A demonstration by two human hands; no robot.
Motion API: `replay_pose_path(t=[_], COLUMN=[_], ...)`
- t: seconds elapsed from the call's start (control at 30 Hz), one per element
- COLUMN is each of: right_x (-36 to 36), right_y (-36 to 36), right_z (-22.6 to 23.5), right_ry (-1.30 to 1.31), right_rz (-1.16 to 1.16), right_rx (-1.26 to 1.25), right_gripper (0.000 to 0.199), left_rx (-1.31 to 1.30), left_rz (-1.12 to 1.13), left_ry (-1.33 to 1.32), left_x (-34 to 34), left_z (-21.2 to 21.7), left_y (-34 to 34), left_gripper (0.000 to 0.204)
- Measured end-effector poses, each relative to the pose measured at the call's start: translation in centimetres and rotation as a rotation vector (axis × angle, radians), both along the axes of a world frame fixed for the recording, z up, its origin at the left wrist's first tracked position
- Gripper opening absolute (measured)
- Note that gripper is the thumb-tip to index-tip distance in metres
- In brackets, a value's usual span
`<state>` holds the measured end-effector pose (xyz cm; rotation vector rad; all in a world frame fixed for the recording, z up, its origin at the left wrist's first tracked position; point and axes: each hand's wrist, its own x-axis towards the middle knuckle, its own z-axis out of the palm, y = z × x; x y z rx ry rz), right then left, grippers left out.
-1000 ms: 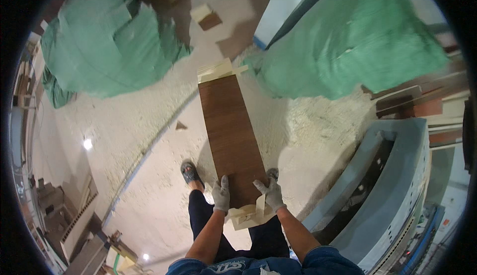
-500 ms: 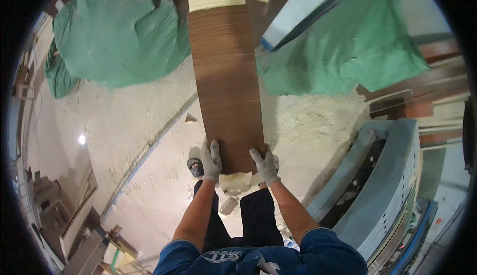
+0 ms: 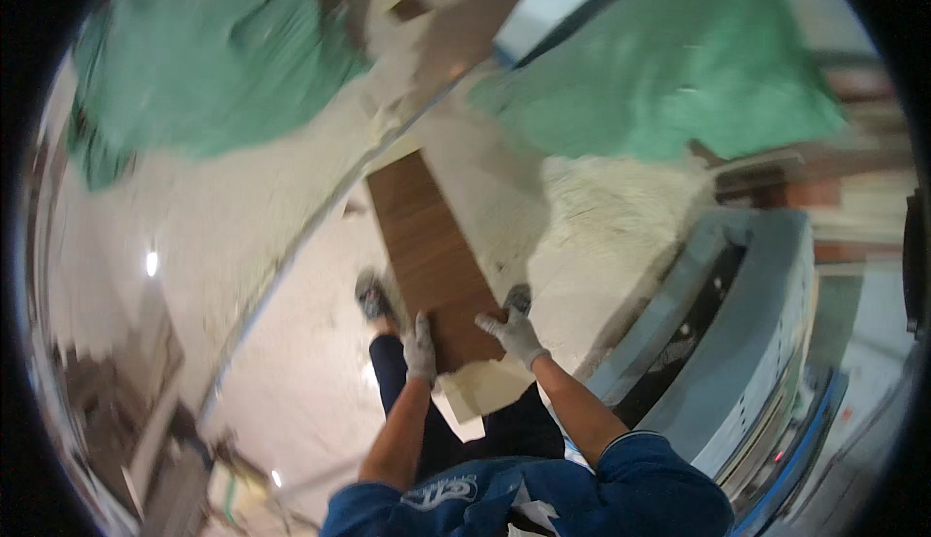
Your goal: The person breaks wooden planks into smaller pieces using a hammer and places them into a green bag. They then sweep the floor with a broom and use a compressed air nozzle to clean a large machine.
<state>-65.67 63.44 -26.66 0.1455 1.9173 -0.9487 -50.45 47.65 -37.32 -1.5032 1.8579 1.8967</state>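
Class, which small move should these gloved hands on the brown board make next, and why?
Perhaps tighten both grips: left hand and right hand hold the brown board only by its near end; no hand is on the long far part.

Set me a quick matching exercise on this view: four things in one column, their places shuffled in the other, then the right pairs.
Things
1. brown board
2. left hand
3. right hand
4. grey-blue curved piece

Places
A. at the board's right edge, near its lower end
B. lower right of the view, touching neither hand
C. between both hands, stretching away from the person
D. at the board's left edge, near its lower end

Pairs: 1-C, 2-D, 3-A, 4-B
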Motion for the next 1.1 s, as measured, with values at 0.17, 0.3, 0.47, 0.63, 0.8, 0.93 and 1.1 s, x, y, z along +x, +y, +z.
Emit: replay_pose_path(t=[0.17,0.3,0.47,0.63,0.8,0.93,1.1], right_x=[-4.0,-2.0,-1.9,-6.4,-16.2,-25.8,-37.5], right_y=[-2.0,-2.6,-0.6,3.5,7.3,10.9,11.6], right_z=[12.3,23.0,35.3,46.6,53.0,55.3,56.8], right_ry=[0.453,0.617,0.752,1.064,1.116,1.101,1.257], right_rz=[0.115,-0.165,-0.402,-0.536,-0.494,-0.260,0.229], right_rx=[0.222,-0.008,-0.418,-0.421,-0.245,0.049,0.207], right_gripper=[0.077,0.076,0.093,0.093,0.067,0.054,0.028], left_rx=[0.491,0.284,-0.113,0.215,0.620,0.829,0.926], left_rz=[0.402,0.002,-0.588,-0.757,-0.738,-0.567,-0.424], left_ry=[0.467,0.479,1.129,0.941,0.909,0.937,0.856], left_x=[-7.7,-11.9,-19.9,-30.2,-38.6,-45.2,-53.0], left_z=[10.8,19.7,30.5,42.8,48.8,48.5,45.7], left_y=[-1.1,-5.8,-6.6,1.6,7.9,13.1,15.5], left_gripper=[0.060,0.062,0.056,0.068,0.070,0.065,0.066])
